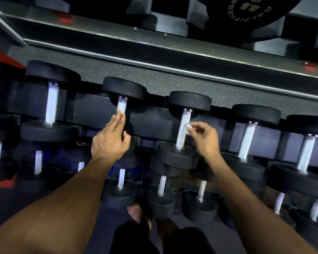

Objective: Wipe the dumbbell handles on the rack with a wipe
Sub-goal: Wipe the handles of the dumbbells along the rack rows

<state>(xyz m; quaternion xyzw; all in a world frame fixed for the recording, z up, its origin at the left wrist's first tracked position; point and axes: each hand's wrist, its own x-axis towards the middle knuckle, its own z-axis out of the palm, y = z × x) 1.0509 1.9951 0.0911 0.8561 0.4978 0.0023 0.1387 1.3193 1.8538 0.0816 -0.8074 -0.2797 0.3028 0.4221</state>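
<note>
1. Head view, centre of the frame: the right hand pinches a small white wipe between thumb and fingertips, and the wad sits against the right side of a knurled dumbbell handle.
2. Left of centre, the left hand reaches to the neighbouring dumbbell; its straight fingers lie along that second handle and the thumb curls in from the right, so the grip looks loose and it carries no cloth.
3. Both bars belong to the upper row of the dumbbell rack, a dark cradle running across the middle of the frame, with each handle set between two black round heads.
4. More dumbbells lie in a lower row toward the bottom of the frame, and a metal rail crosses the upper part diagonally, with a weight plate at the upper right.
5. Handling, as I judge it: the wipe is light, soft and limp, so it needs a firm pinch or a wrap round the bar, or it may bunch and slip from the fingers.
6. The handles are stiff steel with rough knurling that will drag at the cloth; the dumbbells look heavy and settled in their cradles, so they should stay put under rubbing.
7. Best hold: fold the wipe round the middle of the bar and stroke between the collars.
</note>
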